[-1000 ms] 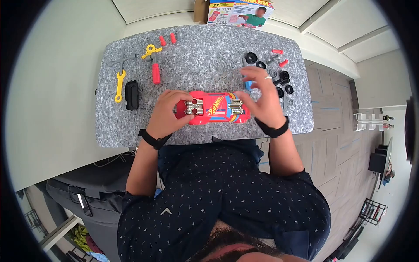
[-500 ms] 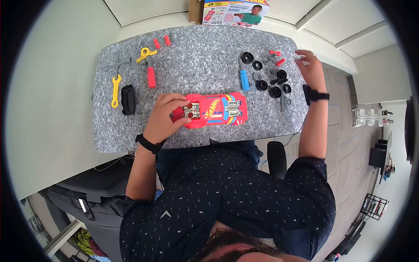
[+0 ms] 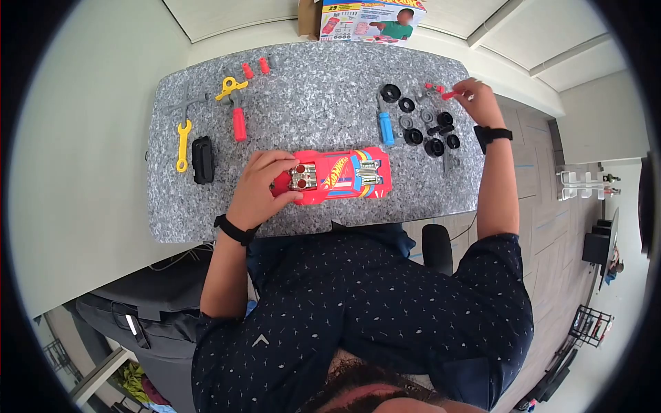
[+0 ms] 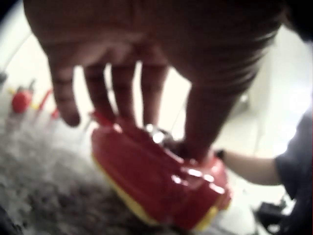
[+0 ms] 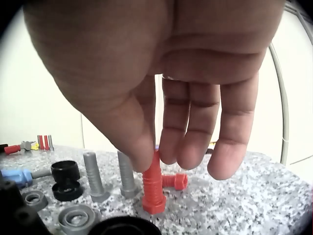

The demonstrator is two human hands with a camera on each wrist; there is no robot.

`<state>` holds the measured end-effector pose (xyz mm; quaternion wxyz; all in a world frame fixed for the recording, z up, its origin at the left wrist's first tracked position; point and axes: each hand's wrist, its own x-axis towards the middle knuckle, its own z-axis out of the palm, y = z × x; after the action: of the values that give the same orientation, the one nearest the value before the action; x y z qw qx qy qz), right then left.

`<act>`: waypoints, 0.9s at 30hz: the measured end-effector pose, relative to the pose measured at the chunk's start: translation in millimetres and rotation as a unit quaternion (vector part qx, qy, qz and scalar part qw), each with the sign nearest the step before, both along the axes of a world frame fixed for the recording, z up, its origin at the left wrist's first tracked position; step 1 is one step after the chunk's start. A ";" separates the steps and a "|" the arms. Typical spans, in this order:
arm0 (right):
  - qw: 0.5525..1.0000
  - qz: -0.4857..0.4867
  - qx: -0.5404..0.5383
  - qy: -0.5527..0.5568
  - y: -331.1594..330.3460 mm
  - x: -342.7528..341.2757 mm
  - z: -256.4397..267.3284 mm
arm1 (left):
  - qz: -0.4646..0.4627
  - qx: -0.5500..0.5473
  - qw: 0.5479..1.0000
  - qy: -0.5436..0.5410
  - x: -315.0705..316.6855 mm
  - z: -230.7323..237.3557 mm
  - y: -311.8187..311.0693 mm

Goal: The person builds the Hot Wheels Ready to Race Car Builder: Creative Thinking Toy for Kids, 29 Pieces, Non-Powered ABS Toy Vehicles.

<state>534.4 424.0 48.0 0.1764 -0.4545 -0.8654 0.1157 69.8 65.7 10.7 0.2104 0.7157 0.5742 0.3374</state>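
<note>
A red toy car [image 3: 339, 175] with chrome engine parts and a "Hot Wheels" marking lies near the table's front edge. My left hand [image 3: 260, 180] grips its left end, thumb on the near side and fingers on the far side. At the table's right edge, my right hand [image 3: 480, 103] pinches a red plastic bolt [image 5: 154, 191] between thumb and forefinger. In the right wrist view this bolt is upright, head downward, close over the table. A second red bolt [image 5: 175, 181] lies just behind it. Two grey bolts [image 5: 94, 176] stand beside it.
Black wheels [image 3: 434, 147] and grey rings [image 3: 427, 115] lie near a blue screwdriver [image 3: 386, 129] at right. At left are a yellow wrench [image 3: 183, 146], a black part [image 3: 202, 160], a red-handled tool [image 3: 239, 124] and red pieces [image 3: 248, 70]. A printed box [image 3: 372, 20] stands behind the table.
My right hand left the car's right end, swung out to the table's right edge, then came down and took hold of a red bolt. The left hand stays on the car.
</note>
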 end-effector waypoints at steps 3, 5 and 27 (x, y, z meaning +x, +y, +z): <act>0.990 -0.029 -0.004 0.139 -65.8 -23.6 53.2 | 0.021 0.011 1.000 -0.015 0.2 7.6 -3.1; 0.953 -0.011 -0.052 0.298 -110.8 -38.8 67.3 | 0.034 0.022 0.998 -0.053 1.1 13.0 -3.9; 0.997 0.014 0.031 0.074 -189.8 -136.8 -10.2 | 0.077 0.027 0.937 -0.339 11.8 31.7 -4.9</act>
<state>397.7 234.2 37.8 0.2523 -0.4273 -0.8592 0.1244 81.7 60.8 42.4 0.3471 0.5177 0.5126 0.5906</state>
